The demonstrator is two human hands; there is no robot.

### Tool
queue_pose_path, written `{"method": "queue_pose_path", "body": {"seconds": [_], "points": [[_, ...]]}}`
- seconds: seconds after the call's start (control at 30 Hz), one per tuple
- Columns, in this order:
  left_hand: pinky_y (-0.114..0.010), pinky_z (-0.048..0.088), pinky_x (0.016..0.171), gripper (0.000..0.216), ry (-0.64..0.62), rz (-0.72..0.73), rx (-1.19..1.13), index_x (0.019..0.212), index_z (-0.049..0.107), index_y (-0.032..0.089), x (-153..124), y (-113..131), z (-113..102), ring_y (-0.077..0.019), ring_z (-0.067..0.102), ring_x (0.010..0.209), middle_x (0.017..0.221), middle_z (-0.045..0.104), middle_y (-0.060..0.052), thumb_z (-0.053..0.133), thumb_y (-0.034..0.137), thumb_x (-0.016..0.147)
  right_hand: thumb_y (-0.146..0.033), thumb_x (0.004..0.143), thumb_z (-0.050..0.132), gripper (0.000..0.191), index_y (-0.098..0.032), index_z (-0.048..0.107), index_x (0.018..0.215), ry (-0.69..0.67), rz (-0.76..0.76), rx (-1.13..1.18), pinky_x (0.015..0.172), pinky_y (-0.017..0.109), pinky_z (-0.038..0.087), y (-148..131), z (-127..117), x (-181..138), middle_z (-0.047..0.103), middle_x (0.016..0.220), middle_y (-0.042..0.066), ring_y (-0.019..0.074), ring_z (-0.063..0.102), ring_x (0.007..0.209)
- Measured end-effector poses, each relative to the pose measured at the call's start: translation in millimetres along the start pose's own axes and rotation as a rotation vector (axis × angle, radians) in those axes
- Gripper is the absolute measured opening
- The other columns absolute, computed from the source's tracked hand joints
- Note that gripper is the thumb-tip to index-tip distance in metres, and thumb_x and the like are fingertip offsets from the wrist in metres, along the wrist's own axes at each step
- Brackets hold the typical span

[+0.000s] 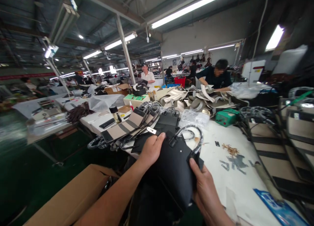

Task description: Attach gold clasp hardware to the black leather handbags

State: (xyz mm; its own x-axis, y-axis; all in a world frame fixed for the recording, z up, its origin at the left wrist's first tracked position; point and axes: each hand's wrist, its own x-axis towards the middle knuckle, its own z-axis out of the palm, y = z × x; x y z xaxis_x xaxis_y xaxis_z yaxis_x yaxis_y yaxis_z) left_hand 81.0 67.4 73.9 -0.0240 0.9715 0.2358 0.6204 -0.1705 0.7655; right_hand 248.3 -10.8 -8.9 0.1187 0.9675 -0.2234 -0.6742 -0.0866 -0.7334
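Observation:
A black leather bag (pixel 174 167) with a wrapped loop handle (pixel 193 136) is held between both hands over the near edge of the white worktable (pixel 235 173). My left hand (pixel 151 150) grips its upper left edge, fingers curled over the top. My right hand (pixel 204 183) clasps its right side from below, thumb on the front. Just beyond the bag lie more black bag pieces (pixel 168 120) and a row of beige bags with black stripes (pixel 127 124).
An open cardboard box (pixel 73 196) stands at the lower left. A green device (pixel 225 117) sits mid-table, small brass fittings (pixel 230 150) near it. Stacked beige bags (pixel 282 144) fill the right. A seated person (pixel 216 77) works across the table; others stand farther back.

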Motion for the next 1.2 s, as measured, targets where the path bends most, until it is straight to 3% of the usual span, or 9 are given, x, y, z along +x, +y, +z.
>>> {"method": "queue_pose_path", "body": {"seconds": [0.1,0.2,0.43,0.6,0.63,0.73,0.9,1.0,1.2], "points": [[-0.028,0.025,0.058,0.052,-0.107,0.141,0.194,0.056,0.039,0.021,8.9,11.8,-17.3,-0.0137,0.041,0.057,0.056,0.042,0.003,0.040,0.056,0.094,-0.053,0.080,0.075,0.056,-0.015,0.064,0.119,-0.089,0.096,-0.073,0.055,0.026,0.056,15.0,-4.7,-0.9,0.074,0.092,0.007,0.0194,0.069,0.072],[-0.029,0.026,0.060,0.049,-0.188,0.190,0.348,0.059,0.042,0.021,15.8,9.8,-11.2,-0.0151,0.046,0.059,0.059,0.049,0.001,0.036,0.051,0.096,-0.059,0.076,0.076,0.053,-0.012,0.068,0.099,-0.108,0.131,-0.240,0.043,0.021,0.048,26.5,-23.2,-1.3,0.070,0.075,0.005,0.0143,0.061,0.055],[-0.030,0.031,0.064,0.047,-0.384,0.199,0.411,0.070,0.057,0.020,10.4,-57.3,90.5,-0.0207,0.060,0.071,0.074,0.066,-0.007,0.031,0.046,0.100,-0.073,0.078,0.062,0.060,-0.013,0.064,0.070,-0.258,0.395,-0.769,0.040,0.018,0.032,39.4,-116.4,-14.9,0.065,0.061,0.006,0.0109,0.057,0.048],[-0.030,0.033,0.065,0.052,-0.475,0.139,0.323,0.070,0.058,0.019,4.3,-84.4,139.6,-0.0214,0.061,0.074,0.076,0.068,-0.007,0.029,0.051,0.099,-0.065,0.080,0.066,0.050,-0.016,0.065,0.074,-0.416,0.331,-0.975,0.047,0.020,0.036,-30.1,-129.2,-18.2,0.063,0.060,0.001,0.0114,0.057,0.054],[-0.030,0.033,0.065,0.052,-0.481,0.126,0.315,0.069,0.058,0.020,4.1,-86.6,143.0,-0.0213,0.061,0.074,0.077,0.068,-0.007,0.030,0.052,0.099,-0.066,0.083,0.062,0.050,-0.016,0.064,0.076,-0.379,0.322,-0.946,0.049,0.022,0.040,-47.4,-123.5,-9.5,0.065,0.063,0.001,0.0135,0.059,0.055],[-0.029,0.031,0.063,0.052,-0.479,0.090,0.266,0.067,0.057,0.020,4.9,-91.4,145.4,-0.0198,0.059,0.072,0.074,0.066,-0.005,0.032,0.054,0.098,-0.059,0.087,0.059,0.042,-0.019,0.068,0.086,-0.142,-0.018,-1.095,0.059,0.026,0.047,-83.2,-109.6,40.8,0.067,0.068,0.002,0.0165,0.063,0.063],[-0.026,0.030,0.060,0.049,-0.451,0.021,0.060,0.067,0.057,0.019,6.6,-99.8,143.4,-0.0163,0.054,0.067,0.068,0.059,0.000,0.041,0.057,0.094,-0.041,0.087,0.059,0.028,-0.024,0.073,0.103,0.067,-0.293,-1.575,0.077,0.029,0.050,-82.3,-118.0,150.1,0.075,0.096,0.003,0.0198,0.068,0.083],[-0.025,0.031,0.059,0.048,-0.452,-0.007,-0.043,0.068,0.058,0.019,8.2,-103.9,144.3,-0.0150,0.052,0.066,0.067,0.057,0.001,0.044,0.057,0.092,-0.039,0.088,0.056,0.031,-0.023,0.075,0.107,0.091,-0.320,-1.708,0.086,0.032,0.047,-72.3,-125.3,193.9,0.074,0.107,0.006,0.0236,0.067,0.096],[-0.025,0.030,0.056,0.048,-0.457,-0.072,-0.099,0.065,0.060,0.018,13.1,-107.6,146.9,-0.0142,0.049,0.063,0.063,0.055,0.002,0.047,0.058,0.089,-0.045,0.091,0.051,0.034,-0.027,0.078,0.100,0.061,-0.297,-1.833,0.076,0.032,0.045,-61.2,-126.4,230.0,0.075,0.104,0.007,0.0260,0.066,0.091]]}}
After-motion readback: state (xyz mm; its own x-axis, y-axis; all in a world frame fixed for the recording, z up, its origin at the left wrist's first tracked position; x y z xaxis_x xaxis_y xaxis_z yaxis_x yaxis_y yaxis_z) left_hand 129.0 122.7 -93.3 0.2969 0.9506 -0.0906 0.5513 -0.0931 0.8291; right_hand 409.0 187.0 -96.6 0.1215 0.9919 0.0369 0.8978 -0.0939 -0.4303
